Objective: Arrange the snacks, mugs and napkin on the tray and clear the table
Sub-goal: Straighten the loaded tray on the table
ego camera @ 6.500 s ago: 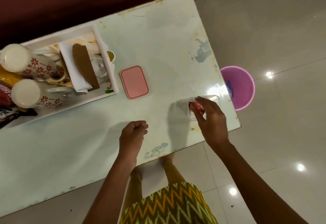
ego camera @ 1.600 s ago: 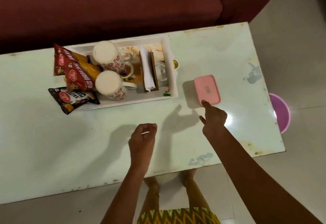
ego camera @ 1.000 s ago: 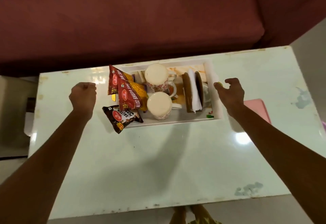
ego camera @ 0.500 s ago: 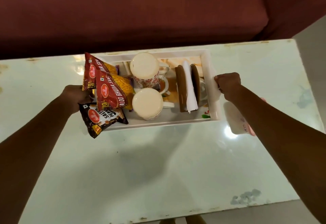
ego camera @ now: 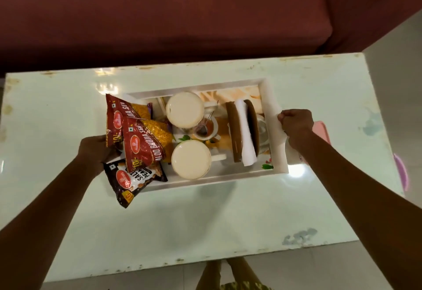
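Note:
A white rectangular tray (ego camera: 277,152) is in the middle of the pale table (ego camera: 205,216). On it stand two white mugs (ego camera: 191,162) with milky drink, a brown holder with a white napkin (ego camera: 245,136), two red snack packets (ego camera: 139,143) and a dark peanut packet (ego camera: 131,179) that hangs over the left rim. My left hand (ego camera: 96,150) grips the tray's left end, partly hidden by the packets. My right hand (ego camera: 295,125) is closed on the tray's right rim.
A pink lidded box (ego camera: 323,130) lies on the table just right of the tray, mostly behind my right wrist. A dark red sofa (ego camera: 182,15) runs along the table's far edge. A pink bucket (ego camera: 400,173) sits on the floor at the right.
Both hands went from the table near me to the tray's two ends and closed on them. The tray now seems slightly raised and nearer.

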